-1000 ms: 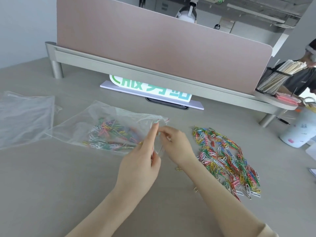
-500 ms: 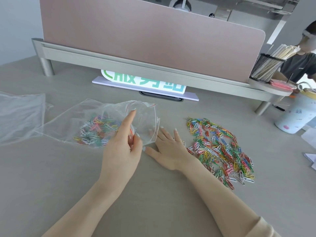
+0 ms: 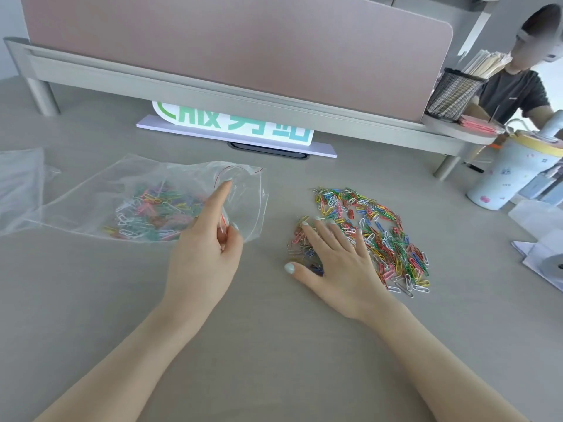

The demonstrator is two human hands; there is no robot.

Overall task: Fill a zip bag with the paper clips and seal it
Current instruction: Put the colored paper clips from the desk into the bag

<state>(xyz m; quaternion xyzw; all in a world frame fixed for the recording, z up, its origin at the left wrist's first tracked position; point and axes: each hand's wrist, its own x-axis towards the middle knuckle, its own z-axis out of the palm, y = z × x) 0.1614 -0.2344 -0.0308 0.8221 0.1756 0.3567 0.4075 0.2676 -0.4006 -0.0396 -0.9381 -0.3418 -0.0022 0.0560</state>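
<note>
Head view, read from nine o'clock to three o'clock. At far nine o'clock a spare clear bag (image 3: 18,190) lies flat on the desk (image 3: 274,345). Next to it, toward ten o'clock, lies the zip bag (image 3: 91,208), transparent with a red line at its mouth, which faces three o'clock. It already holds a loose layer of coloured clips (image 3: 152,214), visible through the film. The left hand (image 3: 207,257) pinches the near lip of the mouth between thumb and curled fingers, while the index finger is extended upward against the far lip, so the mouth stands open and unsealed.

At centre, toward twelve o'clock, a white sign with green characters (image 3: 237,126) sits under the shelf of a pink divider (image 3: 243,41). Toward two o'clock from centre lies the remaining pile of paper clips (image 3: 380,233), just beside the bag's mouth but apart from it. The right hand (image 3: 338,263) rests on the nine o'clock edge of that pile, fingers spread and nearly straight, palm down; it presses on clips but grips none.

At far two to three o'clock stand a mesh pen holder (image 3: 454,95) and a pale cup (image 3: 505,181); a second person sits behind.

Progress, as judged: a substantial share of the clips is bagged, an apparently comparable heap remains outside, and sealing has not begun.
</note>
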